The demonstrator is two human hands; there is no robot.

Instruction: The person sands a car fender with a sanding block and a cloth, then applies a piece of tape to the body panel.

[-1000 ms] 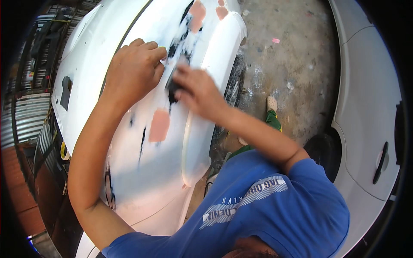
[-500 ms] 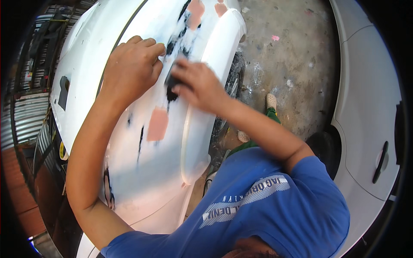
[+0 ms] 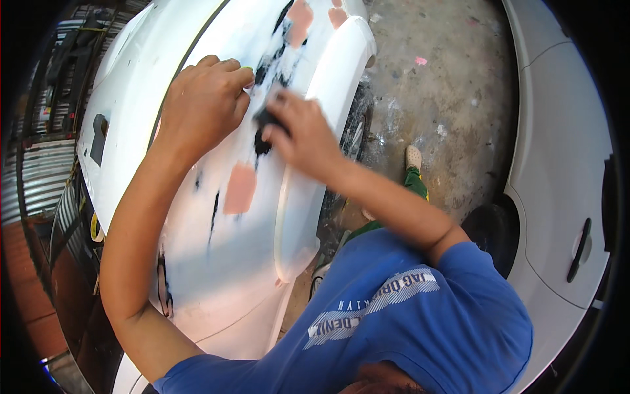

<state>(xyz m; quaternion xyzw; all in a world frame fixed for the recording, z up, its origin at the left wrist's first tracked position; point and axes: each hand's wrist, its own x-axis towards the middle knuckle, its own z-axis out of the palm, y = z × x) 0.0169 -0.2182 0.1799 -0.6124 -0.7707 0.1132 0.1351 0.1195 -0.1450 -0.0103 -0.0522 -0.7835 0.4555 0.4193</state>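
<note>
A white car body panel (image 3: 203, 276) lies under both my hands, worn through in black streaks and dotted with pink filler patches (image 3: 241, 189). My right hand (image 3: 303, 134), blurred by motion, is closed over a dark sanding pad (image 3: 268, 121) pressed on a black worn spot. Up and to its left, my left hand (image 3: 207, 102) is curled closed against the panel. A tiny yellow-green bit shows at its fingers; what it grips, if anything, is hidden.
Another light-coloured car (image 3: 558, 164) with a black door handle stands at the right. Between the cars runs a stained concrete floor (image 3: 446, 85), where one of my shoes (image 3: 413, 156) shows. A dark grey piece (image 3: 99, 139) lies on the panel's far left. Corrugated sheets (image 3: 46, 174) are beyond.
My right hand has shifted slightly right with the sanding pad, its wrist tilting. My left hand stays nearly in place.
</note>
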